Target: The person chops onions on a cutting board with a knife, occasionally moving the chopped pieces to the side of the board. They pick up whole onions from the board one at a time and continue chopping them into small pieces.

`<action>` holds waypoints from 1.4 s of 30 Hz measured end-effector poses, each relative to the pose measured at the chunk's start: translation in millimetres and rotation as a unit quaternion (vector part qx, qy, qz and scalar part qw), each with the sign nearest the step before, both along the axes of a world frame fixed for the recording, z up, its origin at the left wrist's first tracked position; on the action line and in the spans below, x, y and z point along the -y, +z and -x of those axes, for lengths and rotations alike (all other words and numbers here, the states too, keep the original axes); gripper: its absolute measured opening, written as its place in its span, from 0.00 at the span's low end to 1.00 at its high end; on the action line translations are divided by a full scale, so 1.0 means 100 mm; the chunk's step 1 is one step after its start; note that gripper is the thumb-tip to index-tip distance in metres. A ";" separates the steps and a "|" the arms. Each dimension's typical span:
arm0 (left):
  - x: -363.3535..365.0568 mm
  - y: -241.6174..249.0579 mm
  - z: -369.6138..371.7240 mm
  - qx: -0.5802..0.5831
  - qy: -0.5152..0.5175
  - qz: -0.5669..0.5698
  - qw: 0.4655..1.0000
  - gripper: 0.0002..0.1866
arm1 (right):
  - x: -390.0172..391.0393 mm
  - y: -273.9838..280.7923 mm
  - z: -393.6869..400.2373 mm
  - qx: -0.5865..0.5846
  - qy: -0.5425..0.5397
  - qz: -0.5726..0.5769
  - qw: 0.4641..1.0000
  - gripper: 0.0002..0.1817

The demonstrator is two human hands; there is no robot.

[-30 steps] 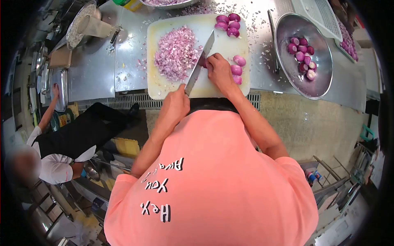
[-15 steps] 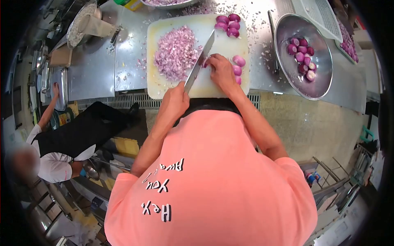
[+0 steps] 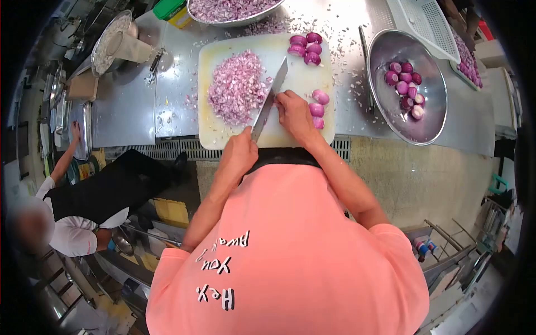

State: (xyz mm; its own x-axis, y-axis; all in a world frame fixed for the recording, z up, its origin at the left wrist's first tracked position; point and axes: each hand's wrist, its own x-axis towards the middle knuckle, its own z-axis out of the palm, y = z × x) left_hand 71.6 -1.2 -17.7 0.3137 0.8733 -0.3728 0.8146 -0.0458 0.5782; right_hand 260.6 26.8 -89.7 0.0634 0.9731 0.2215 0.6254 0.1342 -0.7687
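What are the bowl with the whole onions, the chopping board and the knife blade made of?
The bowl looks like smooth, polished steel: it's silvery with bright reflections.
The chopping board seems to be pale, dull plastic: I see no wood grain, but can't be certain.
The knife blade looks like plain grey metal, probably steel, because it's flat with a soft sheen.

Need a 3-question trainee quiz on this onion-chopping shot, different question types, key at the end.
1. Which hand holds the knife?
2. True or false: the heap of chopped onion lies on the cutting board, to the left of the blade.
3. The metal bowl to the right of the board holds: a) a folded towel; b) peeled purple onions; c) raw carrots.

Key: 1. the left hand; 2. true; 3. b.
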 end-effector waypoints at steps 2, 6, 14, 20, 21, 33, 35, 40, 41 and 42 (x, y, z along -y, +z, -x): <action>0.01 0.16 0.02 0.031 0.010 -0.028 0.999 0.16 | -0.07 0.00 -0.04 0.052 0.013 0.012 0.998 0.06; 0.00 -0.16 -0.02 0.003 -0.012 -0.042 0.999 0.14 | -0.02 0.04 0.01 0.004 -0.007 0.010 1.000 0.05; -0.08 0.07 -0.12 0.009 -0.015 -0.009 1.000 0.15 | -0.03 0.02 -0.04 -0.001 -0.021 -0.020 1.000 0.05; -0.02 -0.06 -0.16 0.021 -0.023 -0.046 0.998 0.12 | -0.02 0.04 -0.07 -0.006 -0.031 -0.028 0.999 0.03; -0.09 -0.10 -0.17 0.020 -0.022 -0.038 0.999 0.12 | 0.01 0.03 -0.07 -0.007 -0.031 -0.020 0.999 0.03; -0.03 -0.14 0.20 0.179 0.050 0.141 0.972 0.15 | 0.61 0.39 -0.80 0.016 -0.069 0.084 0.994 0.10; -0.15 -0.06 0.27 0.165 0.092 0.198 0.962 0.15 | 0.75 0.48 -0.76 0.021 -0.062 0.092 0.994 0.10; -0.08 0.04 0.31 0.102 0.036 -0.004 0.994 0.16 | 0.95 0.40 -0.50 -0.018 -0.073 0.123 0.990 0.11; -0.02 0.06 0.31 0.111 0.015 0.003 0.994 0.16 | 0.95 0.38 -0.45 -0.020 -0.071 0.123 0.990 0.11; 0.03 0.01 0.29 0.180 0.004 0.006 0.984 0.15 | 0.95 0.36 -0.39 0.009 -0.068 0.080 0.994 0.10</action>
